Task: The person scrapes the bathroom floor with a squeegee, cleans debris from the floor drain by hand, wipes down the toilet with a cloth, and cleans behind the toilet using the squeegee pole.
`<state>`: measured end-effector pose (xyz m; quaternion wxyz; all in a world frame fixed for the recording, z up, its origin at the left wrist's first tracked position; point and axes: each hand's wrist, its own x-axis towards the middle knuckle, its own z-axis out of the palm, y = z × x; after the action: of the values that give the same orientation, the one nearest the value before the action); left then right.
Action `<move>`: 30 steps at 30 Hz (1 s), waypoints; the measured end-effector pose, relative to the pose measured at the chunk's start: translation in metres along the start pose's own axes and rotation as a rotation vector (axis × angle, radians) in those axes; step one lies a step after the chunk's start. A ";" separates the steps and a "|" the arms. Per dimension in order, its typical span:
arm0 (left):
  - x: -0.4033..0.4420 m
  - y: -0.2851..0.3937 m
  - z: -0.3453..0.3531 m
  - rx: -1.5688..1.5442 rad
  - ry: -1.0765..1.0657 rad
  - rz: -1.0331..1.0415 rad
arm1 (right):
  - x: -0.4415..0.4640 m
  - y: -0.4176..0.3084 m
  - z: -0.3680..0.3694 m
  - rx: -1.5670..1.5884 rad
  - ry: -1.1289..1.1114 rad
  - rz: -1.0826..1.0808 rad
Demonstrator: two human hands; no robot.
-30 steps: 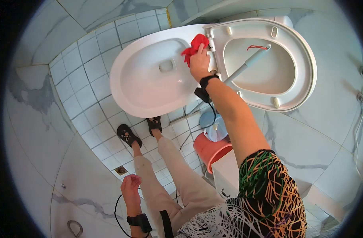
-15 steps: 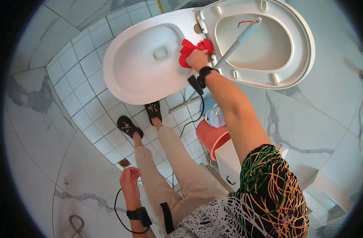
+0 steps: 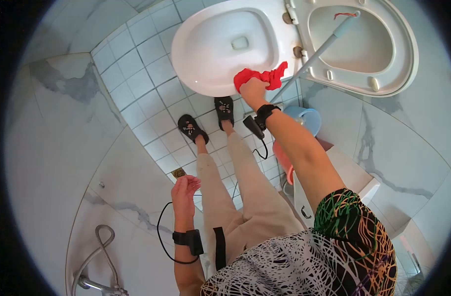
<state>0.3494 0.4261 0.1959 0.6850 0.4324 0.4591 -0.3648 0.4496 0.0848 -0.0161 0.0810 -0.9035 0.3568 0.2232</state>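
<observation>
A red cloth (image 3: 276, 77) is gripped in my right hand (image 3: 254, 92), pressed on the near rim of the white toilet bowl (image 3: 206, 81). The cloth spreads to both sides of my fingers. Behind it the toilet seat (image 3: 405, 54) is raised, with a grey-handled stick (image 3: 320, 53) leaning across it. My left hand (image 3: 185, 186) hangs beside my left leg, holding nothing, its fingers loosely curled and apart.
A blue basin (image 3: 310, 120) and a pink bucket (image 3: 283, 157) stand below my right forearm, beside a white cabinet (image 3: 304, 200). A shower hose (image 3: 103, 241) is at the lower left. A floor drain (image 3: 178, 172) lies near my feet.
My right hand has moved with the cloth from the hinge area to the near rim of the bowl. The view has shifted, and more of the shower hose shows.
</observation>
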 end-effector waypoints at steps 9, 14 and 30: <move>0.001 0.001 -0.008 -0.057 -0.011 0.003 | -0.083 -0.129 0.010 -0.393 -0.043 -0.568; -0.001 0.010 -0.015 -0.082 0.025 0.005 | -0.083 -0.139 0.029 -0.196 0.071 -0.923; -0.002 0.014 -0.048 -0.048 -0.004 -0.032 | -0.082 0.036 -0.007 -0.443 -0.090 -0.393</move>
<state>0.3459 0.4763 0.1919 0.6900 0.4078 0.4734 -0.3655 0.3745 0.1060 0.0282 -0.0608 -0.9402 0.1136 0.3153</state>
